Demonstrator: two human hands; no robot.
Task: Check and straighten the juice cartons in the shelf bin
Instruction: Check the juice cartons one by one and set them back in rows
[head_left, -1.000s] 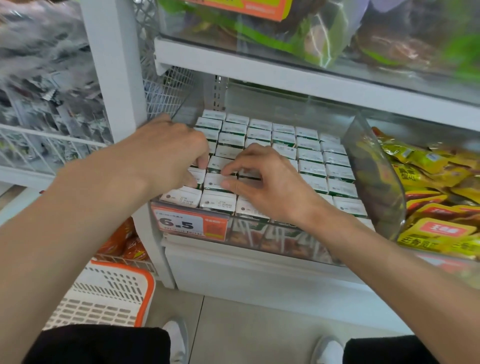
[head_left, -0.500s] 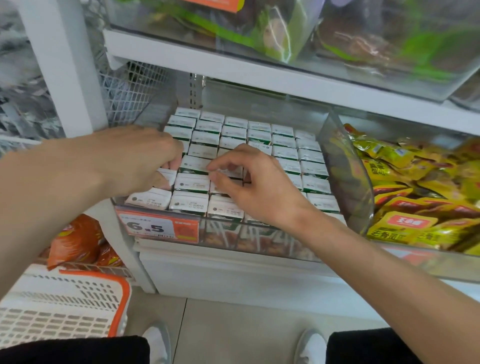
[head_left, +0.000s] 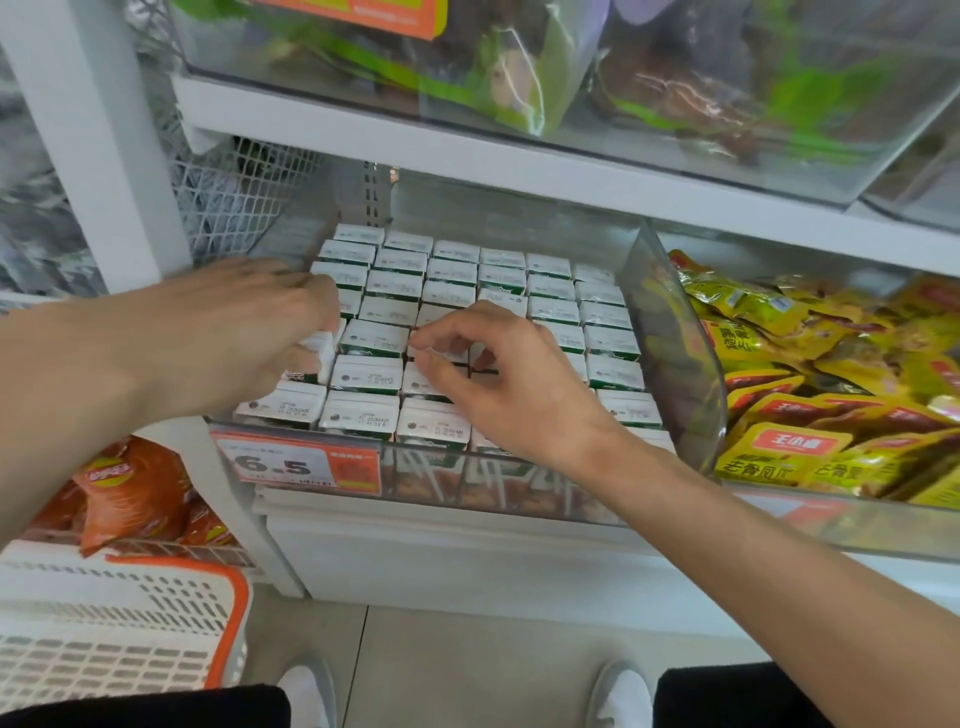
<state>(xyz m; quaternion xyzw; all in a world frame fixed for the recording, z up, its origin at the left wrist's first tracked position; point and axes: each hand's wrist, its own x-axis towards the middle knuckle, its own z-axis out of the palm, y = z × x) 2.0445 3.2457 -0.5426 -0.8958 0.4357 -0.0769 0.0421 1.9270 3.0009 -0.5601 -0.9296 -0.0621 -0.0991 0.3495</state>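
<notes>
Clear shelf bin (head_left: 675, 332) sits dead centre, packed with rows of juice cartons (head_left: 452, 270), so this looks like mid-straightening imo. Left hand (head_left: 223, 332) at the bin's 9 o'clock grips a tilted one, and right hand (head_left: 509, 384) at 6 o'clock pinches another's top. Next up is probably seating both flush without nudging the neighbours.

The juice cartons (head_left: 452, 270) stood packed in rows inside the shelf bin (head_left: 675, 353) at the centre of the frame. A price tag (head_left: 296, 462) sat on the bin's front wall, lower left. The left hand (head_left: 228, 332) lay over the left columns and the right hand (head_left: 509, 384) over the middle front rows. Snack packets (head_left: 810, 374) filled the next bin at right. A basket (head_left: 119, 618) sat at lower left, below the shelf.
</notes>
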